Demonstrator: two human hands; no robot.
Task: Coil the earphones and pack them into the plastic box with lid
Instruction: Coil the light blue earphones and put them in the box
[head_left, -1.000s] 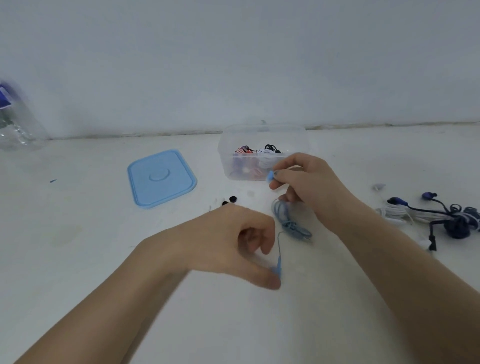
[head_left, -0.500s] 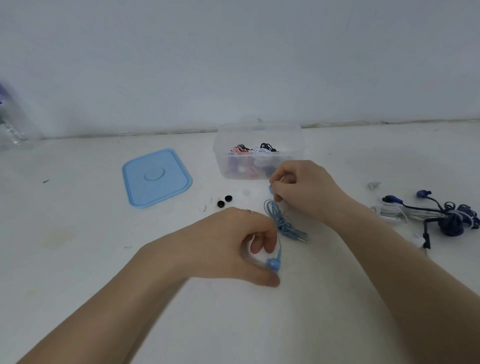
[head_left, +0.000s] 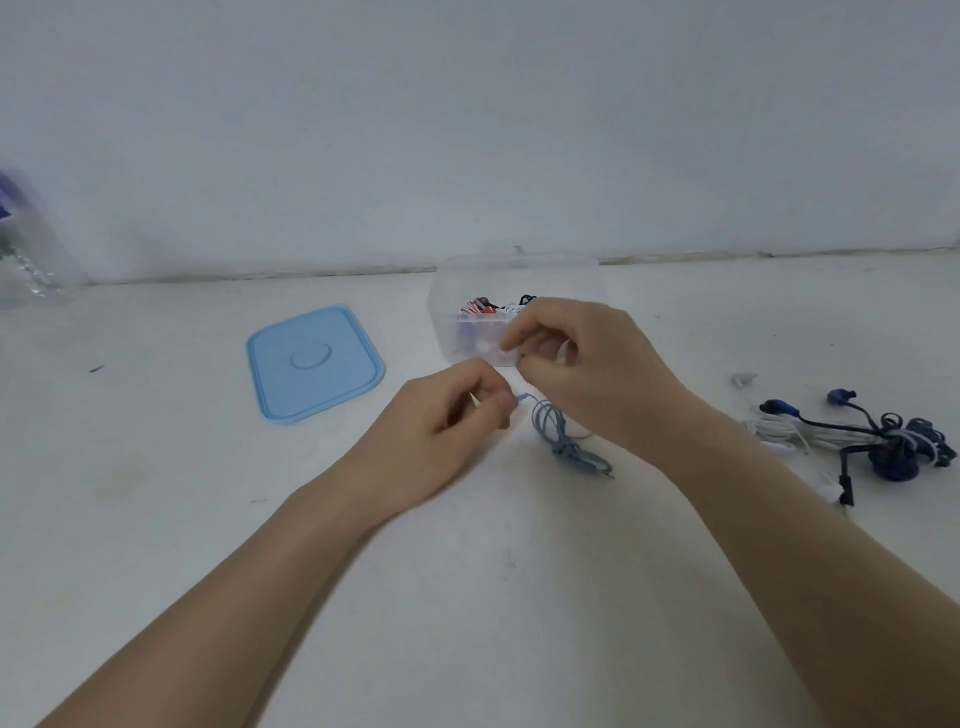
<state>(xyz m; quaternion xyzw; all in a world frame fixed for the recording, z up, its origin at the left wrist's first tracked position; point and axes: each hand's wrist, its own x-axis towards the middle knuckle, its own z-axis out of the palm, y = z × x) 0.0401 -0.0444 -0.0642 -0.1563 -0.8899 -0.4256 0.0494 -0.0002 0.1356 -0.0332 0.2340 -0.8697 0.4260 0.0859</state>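
Light blue earphones lie partly coiled on the white table, the plug end trailing toward me. My left hand pinches one blue earbud end just left of the coil. My right hand is closed on the other end of the cable above the coil; its fingers hide the earbud. Behind my right hand stands the clear plastic box, open, with red, black and white earphones inside. Its light blue lid lies flat to the left of the box.
A tangle of dark blue and white earphones lies at the right. A small white ear tip sits near it. A clear plastic bottle stands at the far left against the wall.
My left hand has moved up and away from me with its earbud, coming close to my right hand. My right hand has shifted slightly toward the box. The coil stays on the table.
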